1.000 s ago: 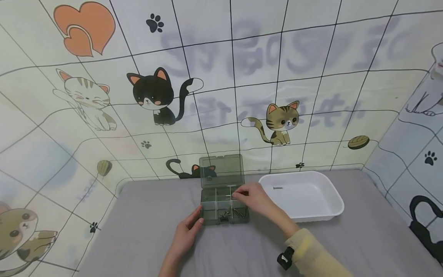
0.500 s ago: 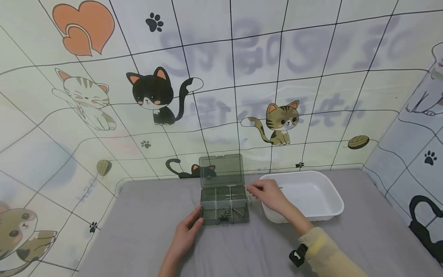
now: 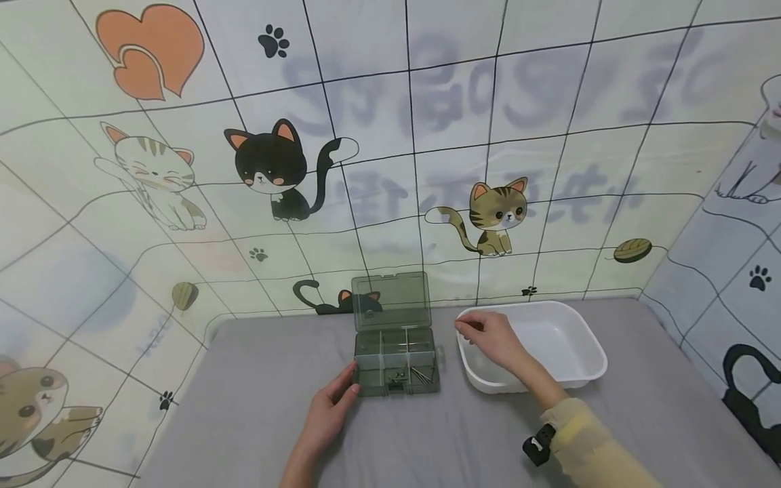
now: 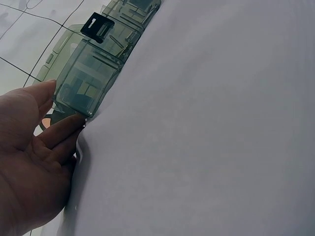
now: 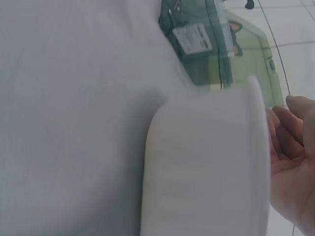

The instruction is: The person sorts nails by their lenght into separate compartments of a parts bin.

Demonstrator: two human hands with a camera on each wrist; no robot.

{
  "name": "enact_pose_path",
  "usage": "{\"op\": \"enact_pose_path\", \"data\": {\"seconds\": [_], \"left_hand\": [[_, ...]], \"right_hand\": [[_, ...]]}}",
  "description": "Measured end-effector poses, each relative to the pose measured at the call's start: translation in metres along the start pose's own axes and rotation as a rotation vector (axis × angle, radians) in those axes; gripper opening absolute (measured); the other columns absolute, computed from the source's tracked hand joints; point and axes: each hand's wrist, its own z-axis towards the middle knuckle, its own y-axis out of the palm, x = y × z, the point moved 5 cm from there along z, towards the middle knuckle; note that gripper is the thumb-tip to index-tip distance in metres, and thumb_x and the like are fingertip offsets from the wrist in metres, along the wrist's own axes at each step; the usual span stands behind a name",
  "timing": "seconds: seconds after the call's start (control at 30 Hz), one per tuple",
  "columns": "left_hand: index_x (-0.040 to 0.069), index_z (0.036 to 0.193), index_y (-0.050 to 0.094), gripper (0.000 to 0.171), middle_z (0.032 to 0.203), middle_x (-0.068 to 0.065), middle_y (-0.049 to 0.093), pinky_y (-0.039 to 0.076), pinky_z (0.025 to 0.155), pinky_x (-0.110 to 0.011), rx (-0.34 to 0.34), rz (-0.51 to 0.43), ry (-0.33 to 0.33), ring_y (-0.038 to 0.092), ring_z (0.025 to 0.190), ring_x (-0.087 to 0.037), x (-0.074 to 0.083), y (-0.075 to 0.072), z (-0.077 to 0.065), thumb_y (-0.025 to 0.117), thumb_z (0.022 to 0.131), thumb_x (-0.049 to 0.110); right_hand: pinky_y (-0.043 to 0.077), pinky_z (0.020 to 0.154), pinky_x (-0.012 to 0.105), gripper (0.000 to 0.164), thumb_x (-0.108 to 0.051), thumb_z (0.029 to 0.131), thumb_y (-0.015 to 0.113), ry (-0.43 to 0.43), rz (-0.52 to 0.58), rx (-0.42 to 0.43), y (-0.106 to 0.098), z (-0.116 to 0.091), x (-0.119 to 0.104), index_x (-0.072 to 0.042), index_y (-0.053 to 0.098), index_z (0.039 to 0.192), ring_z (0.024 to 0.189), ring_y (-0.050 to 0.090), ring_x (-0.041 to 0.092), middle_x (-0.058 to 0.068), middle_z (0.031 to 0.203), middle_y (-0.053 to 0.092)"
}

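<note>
A translucent grey-green compartment box [image 3: 366, 381] stands with its lid [image 3: 392, 300] raised against the back wall. Long screws [image 3: 421, 374] lie in its front right compartment, and small screws [image 3: 397, 377] in the front middle one. The left hand [image 3: 326, 415] rests its fairly straight fingers against the box's left side; the left wrist view shows the fingertips at its end. Over the left rim of a white tray [image 3: 564, 342] hovers the right hand [image 3: 495, 339], fingers loosely bent. In the right wrist view nothing shows between these fingers. The hand hides part of the tray's inside.
Grey cloth [image 3: 256, 379] covers the table. Behind it hangs a white gridded sheet with cartoon cats [image 3: 497, 215]. A clear tab-like piece [image 3: 441, 354] shows at the box's right side. A black device [image 3: 539, 444] sits on the right wrist.
The right hand has moved right, from above the box to the tray's left rim. The screw seen earlier in the tray is now out of sight. The left hand stays at the box.
</note>
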Motion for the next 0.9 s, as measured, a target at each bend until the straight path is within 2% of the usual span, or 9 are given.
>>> {"op": "enact_pose_path", "data": {"seconds": [0.13, 0.2, 0.27, 0.43, 0.63, 0.9], "left_hand": [[0.010, 0.150, 0.054, 0.047, 0.149, -0.015, 0.053, 0.043, 0.112, -0.048, -0.002, -0.008, 0.001, 0.048, 0.140, -0.031, 0.000, 0.000, 0.000, 0.062, 0.104, 0.018], [0.011, 0.150, 0.053, 0.047, 0.150, -0.015, 0.053, 0.044, 0.112, -0.043, -0.006, -0.008, 0.001, 0.048, 0.140, -0.031, 0.000, 0.000, 0.000, 0.062, 0.104, 0.018], [0.010, 0.150, 0.053, 0.048, 0.150, -0.015, 0.053, 0.044, 0.112, -0.043, -0.007, -0.008, 0.001, 0.049, 0.140, -0.031, 0.000, 0.000, 0.000, 0.062, 0.104, 0.018], [0.011, 0.150, 0.054, 0.048, 0.149, -0.016, 0.053, 0.042, 0.112, -0.050, -0.003, -0.018, 0.004, 0.050, 0.139, -0.033, 0.001, 0.001, 0.000, 0.063, 0.104, 0.018], [0.010, 0.150, 0.053, 0.048, 0.149, -0.017, 0.053, 0.043, 0.111, -0.050, -0.004, -0.018, -0.004, 0.050, 0.138, -0.034, -0.002, 0.001, 0.000, 0.063, 0.104, 0.017], [0.011, 0.150, 0.054, 0.048, 0.149, -0.015, 0.054, 0.041, 0.113, -0.050, 0.002, -0.010, 0.002, 0.049, 0.140, -0.032, 0.000, -0.001, -0.001, 0.063, 0.104, 0.020]], "right_hand": [[0.057, 0.067, 0.030, 0.019, -0.012, 0.099, 0.068, 0.048, -0.029, 0.021, -0.008, 0.000, 0.014, 0.001, 0.075, 0.112, 0.077, 0.067, 0.016, 0.008, 0.096, 0.074], [0.058, 0.071, 0.033, 0.020, -0.012, 0.099, 0.068, 0.073, -0.053, 0.031, -0.011, 0.000, 0.022, 0.001, 0.075, 0.112, 0.081, 0.068, 0.018, 0.009, 0.099, 0.075], [0.058, 0.075, 0.036, 0.021, -0.012, 0.098, 0.069, 0.091, -0.073, 0.035, -0.013, -0.001, 0.029, 0.001, 0.074, 0.113, 0.087, 0.069, 0.022, 0.010, 0.101, 0.075], [0.058, 0.082, 0.041, 0.021, -0.010, 0.096, 0.069, 0.099, -0.107, 0.047, -0.018, 0.000, 0.044, 0.003, 0.074, 0.113, 0.097, 0.069, 0.030, 0.012, 0.104, 0.075], [0.059, 0.080, 0.043, 0.015, -0.005, 0.092, 0.073, 0.115, -0.153, 0.041, -0.018, 0.002, 0.059, 0.004, 0.074, 0.104, 0.094, 0.070, 0.033, 0.014, 0.097, 0.075], [0.057, 0.084, 0.049, 0.017, -0.001, 0.088, 0.072, 0.145, -0.217, 0.043, -0.019, 0.005, 0.062, 0.008, 0.073, 0.103, 0.094, 0.068, 0.035, 0.018, 0.095, 0.073]]}}
